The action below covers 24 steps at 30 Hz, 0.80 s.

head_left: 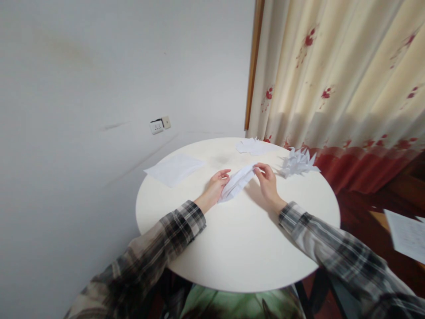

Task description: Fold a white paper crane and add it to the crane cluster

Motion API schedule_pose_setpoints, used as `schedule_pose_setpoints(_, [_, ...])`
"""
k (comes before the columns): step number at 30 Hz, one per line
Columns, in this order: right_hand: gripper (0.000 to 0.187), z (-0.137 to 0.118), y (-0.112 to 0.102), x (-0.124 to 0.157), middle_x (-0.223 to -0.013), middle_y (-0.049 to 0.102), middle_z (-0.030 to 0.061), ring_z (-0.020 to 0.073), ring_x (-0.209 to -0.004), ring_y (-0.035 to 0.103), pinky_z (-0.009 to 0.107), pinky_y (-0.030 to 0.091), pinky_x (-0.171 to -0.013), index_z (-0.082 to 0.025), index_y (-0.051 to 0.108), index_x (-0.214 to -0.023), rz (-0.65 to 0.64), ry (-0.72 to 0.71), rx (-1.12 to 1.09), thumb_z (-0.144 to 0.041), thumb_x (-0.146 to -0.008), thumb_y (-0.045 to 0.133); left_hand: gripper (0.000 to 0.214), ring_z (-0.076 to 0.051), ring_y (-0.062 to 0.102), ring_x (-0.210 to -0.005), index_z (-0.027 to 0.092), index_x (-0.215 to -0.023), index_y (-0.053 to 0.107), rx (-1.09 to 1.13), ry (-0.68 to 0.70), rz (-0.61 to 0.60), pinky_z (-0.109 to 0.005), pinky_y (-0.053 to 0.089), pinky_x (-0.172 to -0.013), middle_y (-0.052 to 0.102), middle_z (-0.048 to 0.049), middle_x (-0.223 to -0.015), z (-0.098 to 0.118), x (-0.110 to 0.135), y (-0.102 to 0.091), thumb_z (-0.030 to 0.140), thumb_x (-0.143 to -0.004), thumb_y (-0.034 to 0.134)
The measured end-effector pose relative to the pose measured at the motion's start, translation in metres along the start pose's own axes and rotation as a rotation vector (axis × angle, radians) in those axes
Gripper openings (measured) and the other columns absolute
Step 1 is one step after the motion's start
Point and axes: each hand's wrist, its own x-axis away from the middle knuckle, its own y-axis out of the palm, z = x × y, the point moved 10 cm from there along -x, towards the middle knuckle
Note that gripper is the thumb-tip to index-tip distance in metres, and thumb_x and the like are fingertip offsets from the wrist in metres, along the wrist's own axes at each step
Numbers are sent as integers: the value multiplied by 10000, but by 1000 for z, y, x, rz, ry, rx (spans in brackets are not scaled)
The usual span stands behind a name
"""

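A folded white paper piece (237, 182) lies slanted on the round white table (239, 248), held at both ends. My left hand (216, 186) curls around its lower left part. Fingers of my right hand (267, 179) pinch its upper right tip. Both arms wear plaid sleeves.
A stack of flat white sheets (174, 169) lies at the table's left. Folded spiky paper shapes (298, 162) sit at the right, more folded paper (253, 145) at the far edge. A flowered curtain (338, 75) hangs behind. A printed sheet (407, 235) lies off the table, lower right.
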Motion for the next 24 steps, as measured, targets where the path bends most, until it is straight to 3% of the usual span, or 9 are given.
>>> schedule_pose_setpoints(4, [153, -1, -6, -2, -927, 597, 52, 188, -935, 537, 358, 436, -816, -196, 614, -812, 59, -35, -12, -330, -758, 566, 246, -88, 516, -660, 168, -902, 597, -225, 50, 89, -217, 412, -642, 536, 1, -788, 6, -2, -9, 89, -675, 545])
schedule_pose_setpoints(6, [142, -7, -7, -2, -952, 571, 53, 186, -956, 522, 347, 432, -806, -199, 633, -783, 76, -79, 18, -329, -751, 585, 143, -122, 536, -745, 166, -844, 604, -445, 189, 117, -256, 428, -707, 562, -24, -833, 24, 1, -6, 127, -730, 526])
schedule_pose_setpoints(10, [150, -15, -10, -1, -972, 521, 59, 181, -944, 501, 315, 434, -733, -198, 657, -758, 111, -94, 116, -337, -746, 601, 101, -172, 510, -943, 180, -840, 611, -812, 622, 37, -326, 403, -861, 563, -52, -923, 66, 24, 28, 218, -805, 524])
schedule_pose_setpoints(12, [159, -18, -11, -1, -942, 518, 55, 179, -911, 500, 310, 428, -712, -193, 658, -753, 121, -87, 155, -342, -746, 601, 135, -179, 509, -946, 176, -887, 606, -896, 713, -49, -328, 403, -869, 567, -55, -923, 71, 33, 44, 260, -786, 578])
schedule_pose_setpoints(15, [166, -21, -11, -1, -922, 517, 51, 183, -901, 496, 313, 419, -709, -194, 660, -761, 120, -97, 196, -347, -751, 596, 167, -176, 534, -875, 166, -883, 604, -958, 665, -128, -304, 433, -801, 584, -47, -879, 63, 32, 52, 267, -751, 622])
schedule_pose_setpoints(20, [155, -30, -12, 1, -933, 541, 61, 197, -924, 498, 321, 404, -731, -192, 676, -757, 130, -171, 247, -328, -747, 602, 115, -148, 566, -803, 166, -888, 593, -894, 452, -102, -264, 441, -743, 623, -26, -860, 46, 20, 40, 175, -784, 544])
schedule_pose_setpoints(24, [166, -18, -5, -2, -806, 630, 46, 172, -748, 539, 307, 396, -668, -181, 675, -782, 43, -73, 165, -315, -758, 582, 164, -144, 562, -818, 172, -954, 550, -884, 469, -109, -261, 436, -754, 612, -22, -885, 49, 21, 39, 142, -799, 505])
